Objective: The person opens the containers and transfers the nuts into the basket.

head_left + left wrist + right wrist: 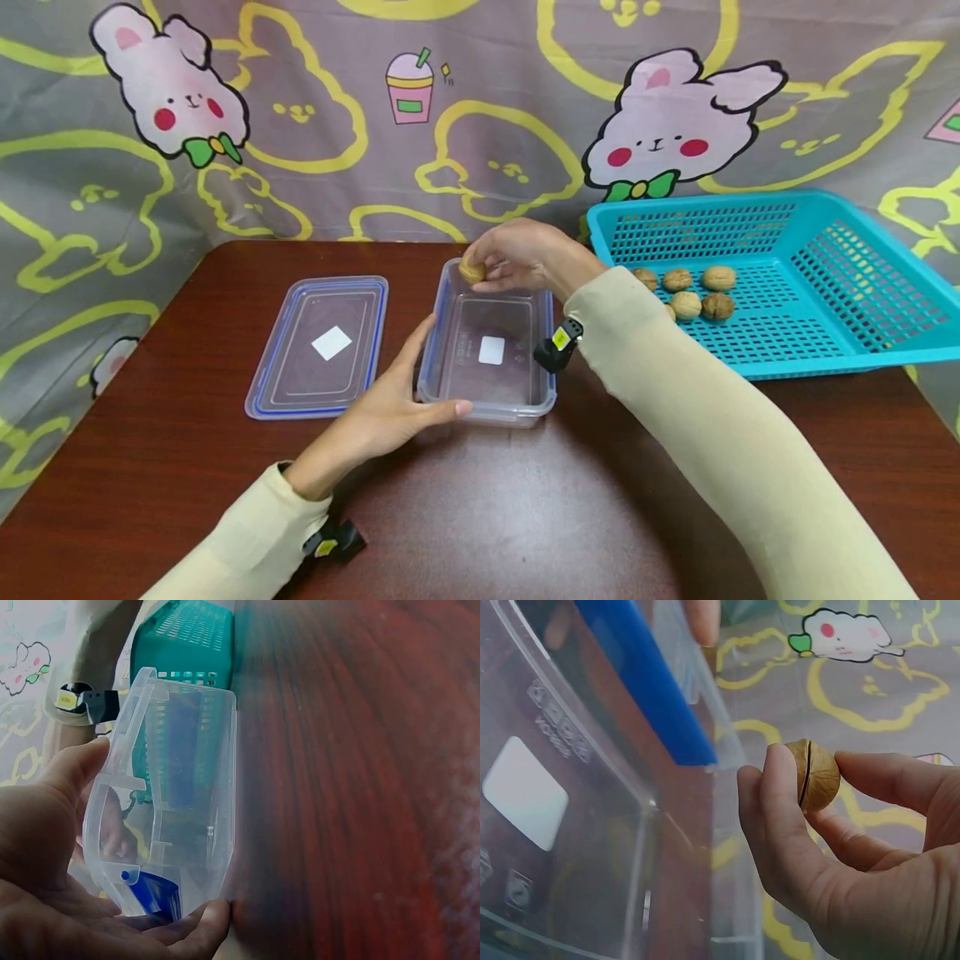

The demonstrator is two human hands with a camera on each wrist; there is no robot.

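Note:
My right hand (519, 257) pinches a walnut (472, 271) between thumb and fingertips, above the far left corner of a clear plastic food container (517, 419). In the right wrist view the walnut (821, 778) shows a dark seam. The container stands open on the table, with a white label on its floor and no walnuts visible inside. My left hand (392, 407) grips its near left side, thumb over the near rim and fingers along the left wall. From the left wrist view, the fingers lie by a blue side clip (156, 894).
A flat clear lid (348, 304) with a blue seal lies left of the container. To the right is a turquoise slotted basket (795, 354) with several walnuts (719, 278) in its left part. A patterned cloth (300, 192) hangs behind the brown table (480, 508).

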